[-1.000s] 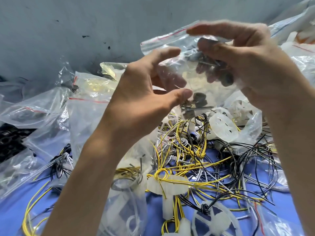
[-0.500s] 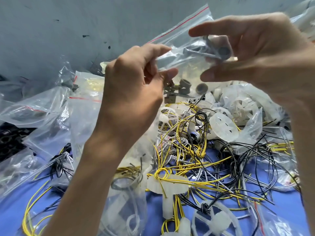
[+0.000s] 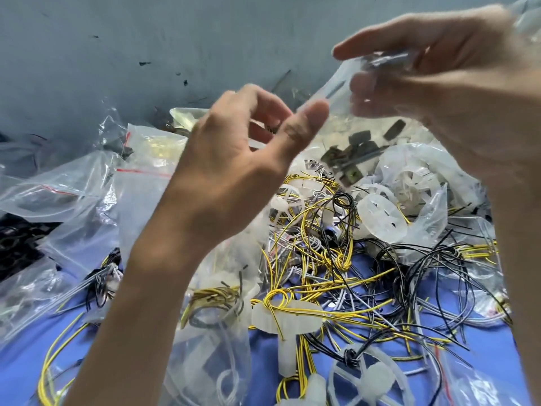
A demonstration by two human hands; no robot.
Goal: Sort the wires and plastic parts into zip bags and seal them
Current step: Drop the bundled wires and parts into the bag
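Over the blue surface [image 3: 483,356] lies a thick tangle of yellow, black and white wires [image 3: 336,276], spreading from the middle out to 4 o'clock. White plastic wheels [image 3: 379,216] are heaped just behind it at about 2 o'clock, and a spoked wheel [image 3: 377,376] lies at 5 o'clock. Other clear bags [image 3: 137,194], some with a red strip, pile up from 9 to 10 o'clock against the grey wall [image 3: 146,39]. The left forearm rises from 7 o'clock and hides part of that pile and of a wire-filled bag beneath it. The zip bag [image 3: 336,124] is held in the air at about 1 o'clock, in front of the wheels. Its long axis runs from 1 o'clock down toward 7, and small dark parts [image 3: 355,155] are gathered at its low end. Blur hides which end is the mouth. The right hand [image 3: 456,83] pinches the bag's upper end between forefinger and thumb. The left hand [image 3: 234,165] hangs beside it with fingers loosely curled and thumb spread. The thumb tip is at the bag's edge, and I cannot tell whether it touches.
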